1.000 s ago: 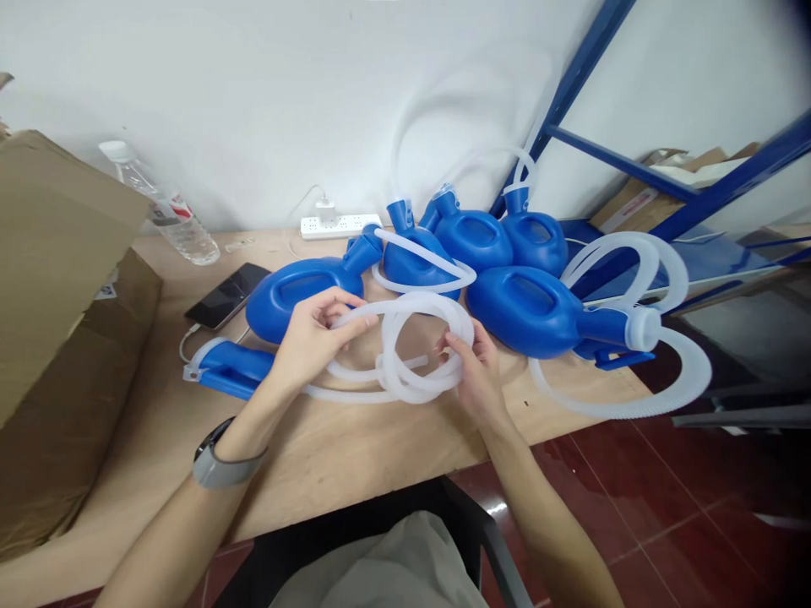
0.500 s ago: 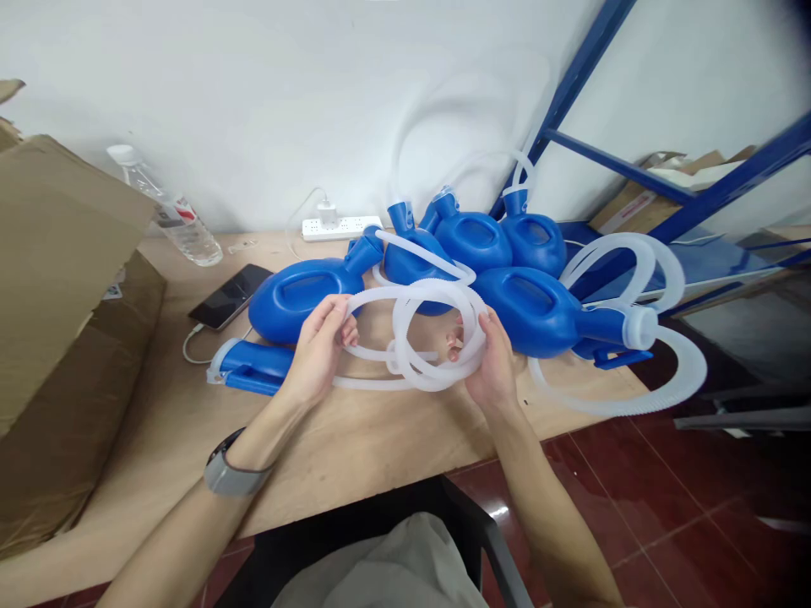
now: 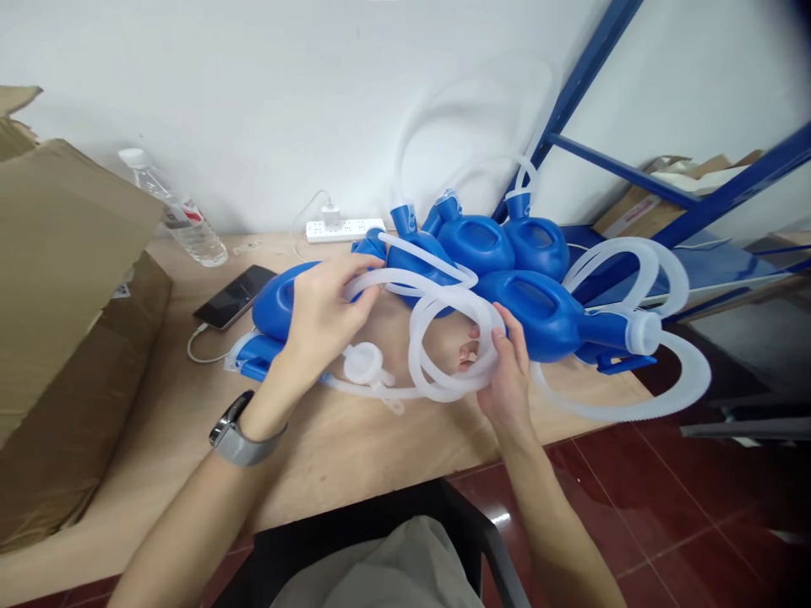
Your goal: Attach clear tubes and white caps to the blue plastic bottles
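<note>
A translucent white ribbed hose (image 3: pixel 421 279) is wound into loose loops between my hands. My right hand (image 3: pixel 505 367) is closed round the bundled loops on their right side. The fingers of my left hand (image 3: pixel 326 308) curl over the hose's upper left stretch. Below the loops a white round cap (image 3: pixel 363 363) shows near the hose's lower run, over the table. Behind my left forearm lies a blue plastic bottle (image 3: pixel 272 306) with a handle, partly hidden. Another blue handled bottle (image 3: pixel 525 312), its white cap to the right, lies just beyond my right hand.
More blue bottles (image 3: pixel 478 245) with hoses stand against the wall. A cardboard box (image 3: pixel 69 295) fills the left side. A water bottle (image 3: pixel 190 228), a phone (image 3: pixel 234 295) and a power strip (image 3: pixel 345 230) are at the back. A blue metal rack (image 3: pixel 624 160) rises on the right.
My left hand has moved up and turned over along the hose. The loops and my right hand have shifted slightly right, and the white cap is now in plain sight.
</note>
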{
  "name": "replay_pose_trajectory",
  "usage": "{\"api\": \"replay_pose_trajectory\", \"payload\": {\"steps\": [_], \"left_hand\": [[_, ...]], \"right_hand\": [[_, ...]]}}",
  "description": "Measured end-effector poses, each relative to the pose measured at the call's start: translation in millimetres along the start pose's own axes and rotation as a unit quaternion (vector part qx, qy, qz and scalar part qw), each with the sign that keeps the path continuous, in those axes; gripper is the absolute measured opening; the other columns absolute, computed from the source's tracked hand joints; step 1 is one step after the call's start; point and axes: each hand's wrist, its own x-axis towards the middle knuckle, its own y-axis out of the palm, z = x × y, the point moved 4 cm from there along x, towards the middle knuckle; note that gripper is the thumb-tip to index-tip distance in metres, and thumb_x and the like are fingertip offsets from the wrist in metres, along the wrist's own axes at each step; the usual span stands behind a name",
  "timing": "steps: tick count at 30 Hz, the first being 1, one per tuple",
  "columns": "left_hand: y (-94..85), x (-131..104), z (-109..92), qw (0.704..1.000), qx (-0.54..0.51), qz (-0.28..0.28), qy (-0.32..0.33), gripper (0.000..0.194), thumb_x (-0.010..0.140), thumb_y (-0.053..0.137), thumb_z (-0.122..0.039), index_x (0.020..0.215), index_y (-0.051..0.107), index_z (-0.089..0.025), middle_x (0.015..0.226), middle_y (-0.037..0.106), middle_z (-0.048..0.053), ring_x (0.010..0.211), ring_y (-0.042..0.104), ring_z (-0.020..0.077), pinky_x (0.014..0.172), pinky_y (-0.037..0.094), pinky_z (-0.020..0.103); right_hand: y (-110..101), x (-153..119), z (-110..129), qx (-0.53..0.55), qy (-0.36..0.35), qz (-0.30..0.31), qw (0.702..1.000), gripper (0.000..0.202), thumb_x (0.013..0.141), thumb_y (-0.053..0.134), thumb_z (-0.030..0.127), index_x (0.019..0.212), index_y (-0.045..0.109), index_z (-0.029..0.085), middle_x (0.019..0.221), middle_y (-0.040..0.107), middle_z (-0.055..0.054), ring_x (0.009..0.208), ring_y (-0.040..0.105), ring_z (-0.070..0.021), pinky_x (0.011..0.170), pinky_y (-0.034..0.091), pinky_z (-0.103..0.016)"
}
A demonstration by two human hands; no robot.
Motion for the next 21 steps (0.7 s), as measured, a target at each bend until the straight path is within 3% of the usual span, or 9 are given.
{"api": "replay_pose_trajectory", "payload": {"steps": [2, 3, 5, 8, 12, 17, 19, 21], "left_hand": [[4.5, 10.3, -4.2, 0.996, 0.070, 0.043, 0.042, 0.032, 0.085, 0.069, -0.015, 0.113, 0.082, -0.024, 0.108, 0.082, 0.003, 0.098, 0.072, 0.0244, 0.096, 0.054, 0.037], [7.4, 14.5, -2.8, 0.996, 0.068, 0.054, 0.027, 0.036, 0.083, 0.069, -0.012, 0.115, 0.081, -0.025, 0.106, 0.081, 0.003, 0.098, 0.071, 0.0246, 0.095, 0.053, 0.036], [14.5, 18.8, 6.0, 0.996, 0.015, 0.058, -0.059, 0.032, 0.081, 0.076, -0.014, 0.112, 0.080, -0.024, 0.094, 0.076, 0.002, 0.091, 0.069, 0.0232, 0.089, 0.052, 0.033], [28.9, 11.0, 25.1, 0.972, -0.082, 0.071, -0.206, 0.023, 0.082, 0.086, -0.035, 0.097, 0.074, -0.021, 0.072, 0.066, 0.000, 0.067, 0.063, 0.0183, 0.067, 0.049, 0.029], [39.4, -7.9, 43.7, 0.938, -0.154, 0.116, -0.287, 0.034, 0.083, 0.083, -0.048, 0.080, 0.063, -0.021, 0.056, 0.046, -0.007, 0.045, 0.043, 0.0112, 0.050, 0.044, 0.027], [28.6, -5.1, 41.5, 0.941, -0.198, 0.077, -0.262, 0.033, 0.080, 0.081, -0.046, 0.087, 0.060, -0.022, 0.064, 0.045, -0.008, 0.049, 0.036, 0.0072, 0.046, 0.029, 0.022], [26.3, 3.7, 33.3, 0.950, -0.193, 0.071, -0.234, 0.028, 0.088, 0.074, -0.048, 0.095, 0.065, -0.022, 0.065, 0.046, -0.007, 0.051, 0.037, 0.0079, 0.047, 0.028, 0.022], [26.4, 14.9, 23.1, 0.961, -0.172, 0.074, -0.203, 0.028, 0.095, 0.069, -0.048, 0.100, 0.071, -0.020, 0.070, 0.054, -0.004, 0.056, 0.044, 0.0095, 0.051, 0.033, 0.023]], "right_hand": [[-6.2, 1.5, 0.5, 0.011, -0.022, -0.036, 0.999, 0.045, 0.094, 0.076, 0.048, 0.136, 0.064, 0.039, 0.090, 0.070, 0.003, 0.060, 0.063, -0.0141, 0.051, 0.054, -0.030], [-8.5, 2.2, 0.6, 0.016, -0.032, -0.051, 0.998, 0.044, 0.094, 0.075, 0.048, 0.135, 0.064, 0.039, 0.091, 0.069, 0.003, 0.060, 0.062, -0.0141, 0.051, 0.054, -0.030], [-10.5, 3.6, -0.2, 0.025, -0.043, -0.069, 0.996, 0.041, 0.094, 0.073, 0.048, 0.133, 0.063, 0.038, 0.093, 0.069, 0.002, 0.060, 0.062, -0.0143, 0.051, 0.055, -0.031], [-10.6, 5.2, -2.5, 0.046, -0.062, -0.099, 0.992, 0.042, 0.094, 0.072, 0.049, 0.132, 0.061, 0.037, 0.095, 0.067, 0.002, 0.061, 0.061, -0.0138, 0.050, 0.053, -0.030], [-10.8, 7.9, -7.8, 0.045, -0.057, -0.115, 0.991, 0.049, 0.092, 0.073, 0.054, 0.136, 0.061, 0.033, 0.097, 0.068, 0.002, 0.063, 0.062, -0.0134, 0.049, 0.050, -0.027], [-18.8, 12.6, -17.8, -0.028, 0.001, -0.064, 0.998, 0.062, 0.089, 0.077, 0.064, 0.140, 0.062, 0.032, 0.117, 0.072, -0.004, 0.078, 0.073, -0.0198, 0.056, 0.059, -0.032], [-24.8, 15.7, -21.9, -0.067, 0.003, -0.029, 0.997, 0.067, 0.092, 0.073, 0.068, 0.147, 0.058, 0.033, 0.135, 0.070, -0.008, 0.095, 0.078, -0.0257, 0.070, 0.067, -0.041], [-31.6, 19.7, -24.7, -0.137, -0.014, 0.005, 0.990, 0.076, 0.096, 0.067, 0.071, 0.159, 0.046, 0.035, 0.152, 0.063, -0.012, 0.117, 0.077, -0.0319, 0.094, 0.067, -0.054]]}}
